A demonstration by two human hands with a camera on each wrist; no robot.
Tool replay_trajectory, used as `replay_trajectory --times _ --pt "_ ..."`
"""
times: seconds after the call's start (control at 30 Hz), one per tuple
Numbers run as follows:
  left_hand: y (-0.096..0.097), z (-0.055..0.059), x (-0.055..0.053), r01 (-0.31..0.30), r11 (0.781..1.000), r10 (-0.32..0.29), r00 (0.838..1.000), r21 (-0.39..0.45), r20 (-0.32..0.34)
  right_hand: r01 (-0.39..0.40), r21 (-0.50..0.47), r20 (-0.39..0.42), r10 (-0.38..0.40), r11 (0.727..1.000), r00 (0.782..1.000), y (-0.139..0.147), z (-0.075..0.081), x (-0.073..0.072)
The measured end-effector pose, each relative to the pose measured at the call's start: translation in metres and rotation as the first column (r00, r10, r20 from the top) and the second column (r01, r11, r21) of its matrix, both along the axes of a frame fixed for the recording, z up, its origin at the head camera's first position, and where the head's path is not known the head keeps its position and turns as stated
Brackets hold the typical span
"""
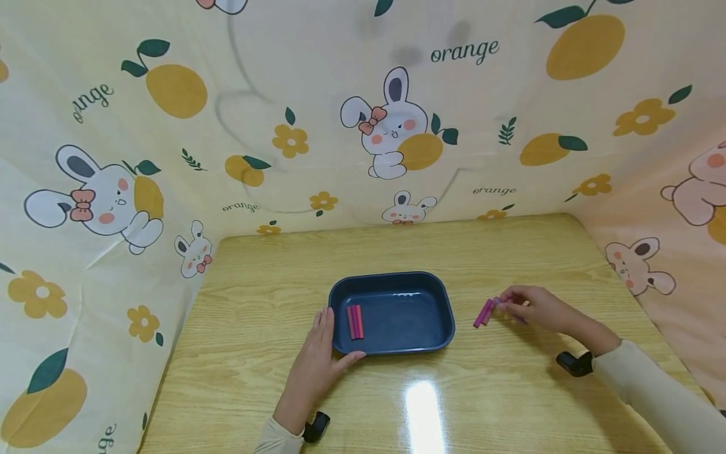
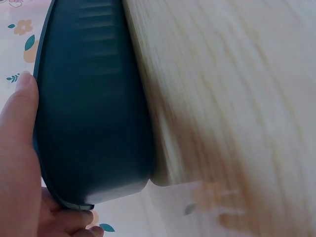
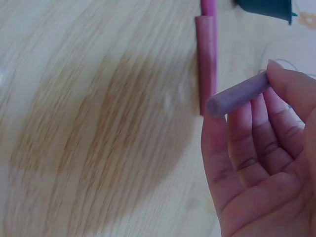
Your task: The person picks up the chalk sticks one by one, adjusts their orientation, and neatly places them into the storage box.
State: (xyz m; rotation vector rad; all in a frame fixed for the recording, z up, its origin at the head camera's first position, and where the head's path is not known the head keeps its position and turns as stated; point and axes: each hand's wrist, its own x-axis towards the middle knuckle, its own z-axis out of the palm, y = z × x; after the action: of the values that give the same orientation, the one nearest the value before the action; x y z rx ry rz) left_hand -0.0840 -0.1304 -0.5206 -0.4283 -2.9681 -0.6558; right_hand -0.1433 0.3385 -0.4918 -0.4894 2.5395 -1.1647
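A dark blue tray [image 1: 403, 343] sits mid-table with three pink and red sticks [image 1: 355, 322] side by side at its left end. My left hand [image 1: 314, 356] rests against the tray's near left corner, fingers along the left side and thumb by the near edge. To the right of the tray, my right hand [image 1: 530, 306] pinches a short purple stick [image 3: 239, 94] between thumb and index finger. Beside those fingertips a magenta stick [image 1: 482, 313] and a duller pink stick [image 3: 204, 59] lie close together on the table. The right wrist view shows the purple stick's round end.
The table [image 1: 249, 328] has a pale wood-grain top. A patterned cloth [image 1: 317, 113] with rabbits and oranges stands as a wall behind and at both sides. Black wrist cameras [image 1: 574, 364] are worn on both wrists.
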Motion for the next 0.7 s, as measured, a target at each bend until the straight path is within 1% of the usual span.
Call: replay_trajectory --times 0.13,0.3,0.47,0.6,0.7 --pt "0.001 0.001 0.000 0.000 1.000 0.000 1.000 0.010 0.000 0.022 -0.078 0.040 -0.019 0.997 0.999 -0.003 0.002 -0.002" --pt "0.002 0.001 0.001 -0.003 1.000 0.003 1.000 0.013 -0.003 0.052 -0.168 0.108 -0.034 0.984 0.994 -0.007 0.004 -0.004" --pt "0.002 -0.001 0.000 -0.008 1.000 0.009 1.000 0.014 -0.003 0.103 -0.205 0.159 -0.071 0.973 0.985 -0.013 0.010 -0.003" --pt "0.002 -0.001 0.000 -0.010 1.000 0.010 1.000 0.018 0.001 0.136 -0.227 0.185 -0.094 0.965 0.978 -0.018 0.014 -0.003" --pt "0.002 -0.002 0.000 -0.010 1.000 0.010 1.000 0.019 0.001 0.149 -0.255 0.190 -0.102 0.955 0.977 -0.024 0.017 -0.002"
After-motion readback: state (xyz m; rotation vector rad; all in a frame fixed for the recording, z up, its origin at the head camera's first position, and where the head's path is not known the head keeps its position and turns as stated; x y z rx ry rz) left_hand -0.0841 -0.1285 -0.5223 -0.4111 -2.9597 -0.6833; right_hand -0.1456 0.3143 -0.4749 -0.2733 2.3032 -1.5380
